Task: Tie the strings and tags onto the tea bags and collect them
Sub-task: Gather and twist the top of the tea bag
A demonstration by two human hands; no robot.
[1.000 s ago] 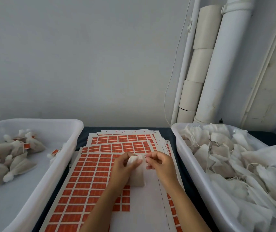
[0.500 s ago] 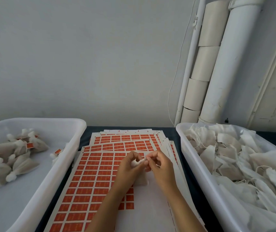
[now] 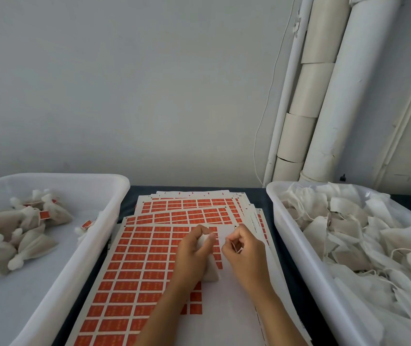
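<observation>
My left hand [image 3: 191, 253] grips the gathered neck of a white tea bag [image 3: 211, 272], whose body hangs below the fist over the tag sheets. My right hand [image 3: 245, 252] sits just to the right, pinching the bag's thin white string [image 3: 234, 246] between curled fingers. Both hands hover above a stack of sheets of orange tags [image 3: 147, 258] in the middle of the table. Finished bags with orange tags [image 3: 19, 236] lie in the left white bin [image 3: 114, 196]. Untied white tea bags [image 3: 364, 236] fill the right white bin [image 3: 289, 236].
A dark table [image 3: 134, 193] carries both bins and the sheets. The wall stands close behind, with white pipes [image 3: 349, 91] and cardboard tubes [image 3: 307, 91] at the back right corner. A thin cable [image 3: 267, 113] hangs down the wall.
My hands have drawn slightly apart; the right hand pulled the string to the right while the left closed tighter round the bag's neck. The camera tilted a little upward.
</observation>
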